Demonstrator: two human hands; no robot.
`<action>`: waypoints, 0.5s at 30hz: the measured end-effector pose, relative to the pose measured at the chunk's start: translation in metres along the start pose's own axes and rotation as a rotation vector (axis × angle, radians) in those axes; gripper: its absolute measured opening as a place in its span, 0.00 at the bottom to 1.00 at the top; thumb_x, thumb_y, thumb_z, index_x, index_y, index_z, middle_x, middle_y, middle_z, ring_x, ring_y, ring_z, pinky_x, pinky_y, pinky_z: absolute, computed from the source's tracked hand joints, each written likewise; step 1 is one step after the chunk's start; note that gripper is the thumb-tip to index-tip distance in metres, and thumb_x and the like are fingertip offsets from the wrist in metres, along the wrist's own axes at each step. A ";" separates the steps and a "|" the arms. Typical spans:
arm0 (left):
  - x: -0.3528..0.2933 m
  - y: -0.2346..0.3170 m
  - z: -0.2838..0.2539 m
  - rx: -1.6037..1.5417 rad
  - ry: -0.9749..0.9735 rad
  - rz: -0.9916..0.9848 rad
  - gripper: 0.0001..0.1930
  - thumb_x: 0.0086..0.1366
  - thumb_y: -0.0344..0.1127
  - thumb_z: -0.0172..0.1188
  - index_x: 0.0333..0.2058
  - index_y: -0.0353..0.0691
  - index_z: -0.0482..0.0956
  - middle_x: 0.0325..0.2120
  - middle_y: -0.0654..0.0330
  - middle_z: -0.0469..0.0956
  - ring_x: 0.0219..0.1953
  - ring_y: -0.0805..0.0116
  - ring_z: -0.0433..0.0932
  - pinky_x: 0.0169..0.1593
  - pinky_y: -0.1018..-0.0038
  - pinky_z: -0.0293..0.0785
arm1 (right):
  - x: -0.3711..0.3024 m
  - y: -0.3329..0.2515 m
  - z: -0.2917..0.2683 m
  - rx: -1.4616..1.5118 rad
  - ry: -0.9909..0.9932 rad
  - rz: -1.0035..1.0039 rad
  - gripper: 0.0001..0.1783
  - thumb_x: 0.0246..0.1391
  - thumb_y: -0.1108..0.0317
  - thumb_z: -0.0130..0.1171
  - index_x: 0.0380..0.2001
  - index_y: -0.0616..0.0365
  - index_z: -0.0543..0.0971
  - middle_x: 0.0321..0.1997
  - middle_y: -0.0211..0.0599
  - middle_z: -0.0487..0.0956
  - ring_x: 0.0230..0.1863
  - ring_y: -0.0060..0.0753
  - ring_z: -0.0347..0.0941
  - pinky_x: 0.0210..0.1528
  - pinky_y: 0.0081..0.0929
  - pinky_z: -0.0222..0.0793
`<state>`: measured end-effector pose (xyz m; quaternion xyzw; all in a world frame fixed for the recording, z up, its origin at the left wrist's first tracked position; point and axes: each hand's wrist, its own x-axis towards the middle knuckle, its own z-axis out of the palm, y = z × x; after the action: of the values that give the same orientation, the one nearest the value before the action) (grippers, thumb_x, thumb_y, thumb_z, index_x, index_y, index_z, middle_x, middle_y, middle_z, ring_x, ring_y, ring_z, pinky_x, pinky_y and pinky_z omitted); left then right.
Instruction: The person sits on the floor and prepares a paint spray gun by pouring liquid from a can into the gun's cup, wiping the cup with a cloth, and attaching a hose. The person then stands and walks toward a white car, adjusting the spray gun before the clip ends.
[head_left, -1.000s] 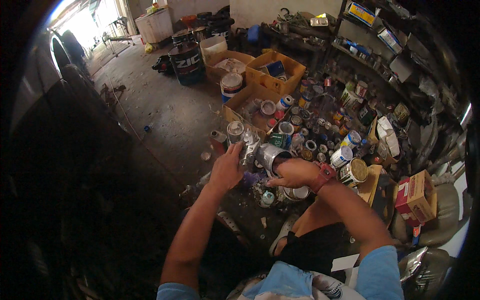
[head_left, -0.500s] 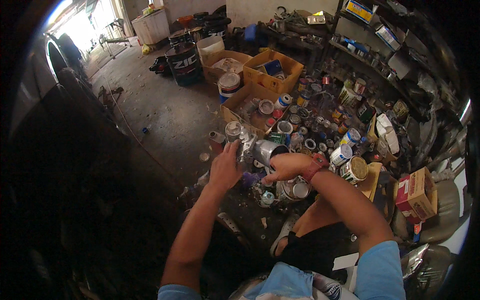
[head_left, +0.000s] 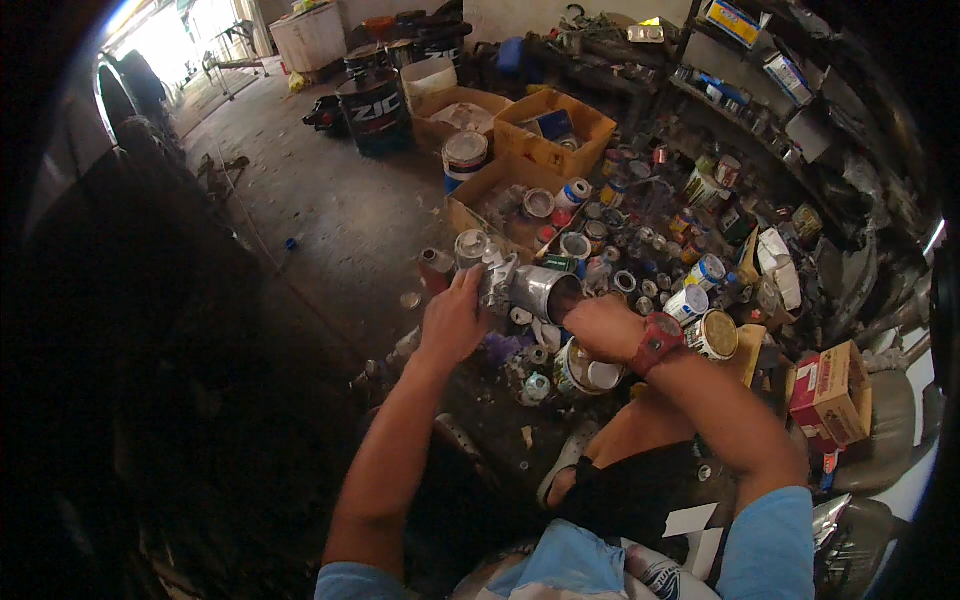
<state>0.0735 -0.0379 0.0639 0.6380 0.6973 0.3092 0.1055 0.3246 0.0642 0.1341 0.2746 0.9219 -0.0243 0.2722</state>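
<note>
My left hand is closed on a grey metal fitting, possibly the body of a paint spray gun. A silver metal cup lies on its side against the fitting, its dark mouth facing right. At that mouth, my right hand is curled with its fingertips hidden, so what it grips does not show. A red watch is on the right wrist. Just beyond the fitting stands a round can. Below my right hand is a white tub, beside a small pale-blue bottle.
Many used paint cans crowd the floor on the right. Open cardboard boxes stand ahead, near a black drum. A red-and-tan carton sits at right, below shelves. A thin hose crosses the floor at left.
My right hand has shifted right along the cup and its fingers have curled in at the mouth. The cup is turned so its mouth shows more. My left hand keeps its grip.
</note>
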 end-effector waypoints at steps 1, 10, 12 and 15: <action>0.000 0.001 -0.001 0.005 -0.013 -0.022 0.37 0.61 0.28 0.65 0.70 0.38 0.67 0.63 0.46 0.76 0.62 0.37 0.78 0.62 0.46 0.74 | 0.000 0.001 0.004 0.147 0.116 -0.074 0.17 0.54 0.71 0.68 0.48 0.61 0.85 0.53 0.55 0.85 0.59 0.53 0.84 0.57 0.45 0.82; -0.002 -0.008 0.014 -0.008 0.062 -0.029 0.37 0.62 0.29 0.64 0.71 0.40 0.67 0.63 0.43 0.75 0.62 0.35 0.78 0.62 0.47 0.75 | 0.006 -0.044 0.029 1.887 0.704 -0.102 0.24 0.69 0.75 0.58 0.67 0.63 0.76 0.63 0.46 0.83 0.61 0.38 0.82 0.61 0.38 0.80; -0.002 -0.010 0.018 0.058 0.155 0.096 0.37 0.61 0.31 0.66 0.69 0.36 0.67 0.60 0.42 0.76 0.54 0.33 0.82 0.55 0.45 0.80 | 0.007 -0.060 0.024 2.420 0.861 -0.135 0.24 0.70 0.78 0.56 0.68 0.63 0.76 0.63 0.46 0.82 0.62 0.41 0.82 0.62 0.38 0.81; 0.001 -0.010 0.021 -0.047 0.009 -0.074 0.37 0.64 0.28 0.62 0.73 0.39 0.64 0.65 0.42 0.73 0.66 0.36 0.75 0.67 0.48 0.73 | 0.015 -0.070 0.010 2.699 1.240 0.111 0.24 0.70 0.78 0.55 0.68 0.68 0.72 0.62 0.50 0.80 0.59 0.43 0.82 0.61 0.42 0.85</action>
<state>0.0764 -0.0307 0.0422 0.6079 0.7134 0.3241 0.1287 0.2829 0.0100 0.1104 0.3141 0.1590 -0.7118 -0.6078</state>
